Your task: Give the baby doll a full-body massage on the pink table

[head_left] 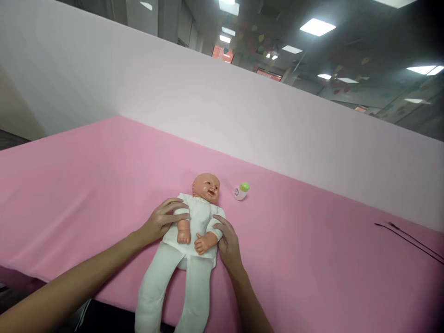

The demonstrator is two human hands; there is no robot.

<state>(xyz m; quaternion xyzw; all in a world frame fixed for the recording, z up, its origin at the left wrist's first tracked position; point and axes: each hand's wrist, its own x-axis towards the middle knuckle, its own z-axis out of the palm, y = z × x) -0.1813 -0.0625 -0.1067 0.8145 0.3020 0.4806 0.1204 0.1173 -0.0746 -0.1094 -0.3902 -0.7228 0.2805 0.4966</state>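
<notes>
A baby doll [201, 213] in a white top and pale trousers lies on its back, head toward the far wall, legs toward me. My left hand [169, 216] is on the doll's sleeve and side at the left, its fingers laid over the cloth and curving round it. On the opposite side, my right hand [227, 237] wraps the other sleeve, fingertips on top and the palm against the doll's flank. The doll's own small hands rest over its belly. Beside its head stands a small translucent bottle [239, 192] with a green cap, slightly tilted in view and touched by neither hand.
Pink cloth [305, 240] covers the table. A white partition [243, 111] runs along its far side. Two thin dark cords [412, 240] lie at the right edge. Ceiling lights [317, 27] show beyond the partition.
</notes>
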